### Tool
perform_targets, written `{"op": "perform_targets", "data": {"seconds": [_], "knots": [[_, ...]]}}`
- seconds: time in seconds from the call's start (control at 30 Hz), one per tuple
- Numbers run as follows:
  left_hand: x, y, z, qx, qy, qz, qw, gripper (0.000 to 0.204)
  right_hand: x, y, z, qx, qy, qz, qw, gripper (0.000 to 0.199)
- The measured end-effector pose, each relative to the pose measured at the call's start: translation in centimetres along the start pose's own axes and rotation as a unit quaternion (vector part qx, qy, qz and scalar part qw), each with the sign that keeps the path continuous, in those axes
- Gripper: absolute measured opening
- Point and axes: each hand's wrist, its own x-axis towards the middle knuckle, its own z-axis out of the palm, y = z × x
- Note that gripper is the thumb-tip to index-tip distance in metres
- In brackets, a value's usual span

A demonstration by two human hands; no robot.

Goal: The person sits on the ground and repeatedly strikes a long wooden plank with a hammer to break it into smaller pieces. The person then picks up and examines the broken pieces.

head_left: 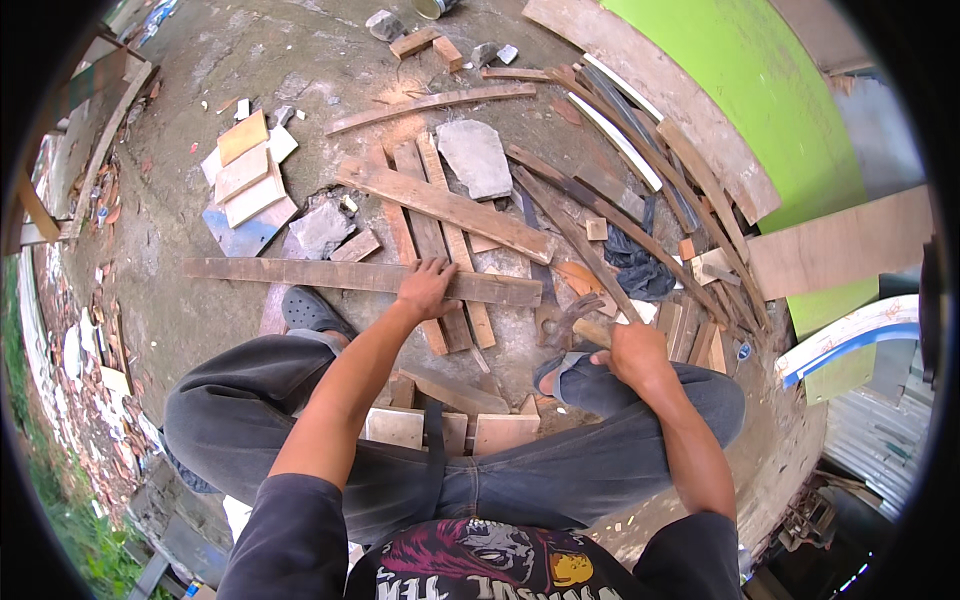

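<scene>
Across the stacked boards lies a long weathered wooden plank (300,274). My left hand (428,287) rests on it right of its middle, fingers curled over its far edge. My right hand (637,352), by my right knee, is closed around the wooden handle of a claw hammer (592,328). The hammer's metal head sits just beyond the plank's right end. Under the plank, several narrow boards (430,236) run away from me, and another wide board (450,212) lies slanted across them. An orange-handled saw (578,278) lies near the hammer, partly hidden.
Wood offcuts (246,170) are piled at the left, beside a grey stone (322,228). A flat concrete slab (474,160) lies beyond the boards. Long strips of wood (580,190) and black plastic (640,262) crowd the right, near a green panel (740,110). Short wood blocks (506,433) lie between my legs.
</scene>
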Motion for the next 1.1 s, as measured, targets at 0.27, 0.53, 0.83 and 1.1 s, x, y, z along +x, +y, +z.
{"op": "perform_targets", "data": {"seconds": [0.27, 0.53, 0.83, 1.1], "knots": [[3.5, 7.1, 2.4, -0.118, 0.183, 0.060, 0.974, 0.023, 1.4, 0.4, 2.2, 0.045, -0.039, -0.066, 0.996, 0.046], [5.0, 7.4, 2.1, -0.148, 0.190, 0.084, 0.967, 0.013, 1.1, 0.2, 2.0, 0.040, -0.033, -0.091, 0.994, 0.016], [6.8, 0.8, 0.6, -0.051, -0.110, 0.122, 0.985, 0.076, 0.8, 0.6, 2.1, 0.044, -0.020, -0.097, 0.994, 0.016], [1.0, 4.9, 1.6, -0.060, 0.009, 0.011, 0.998, 0.056, -0.3, 0.1, 2.1, 0.036, -0.009, -0.098, 0.995, 0.022]]}}
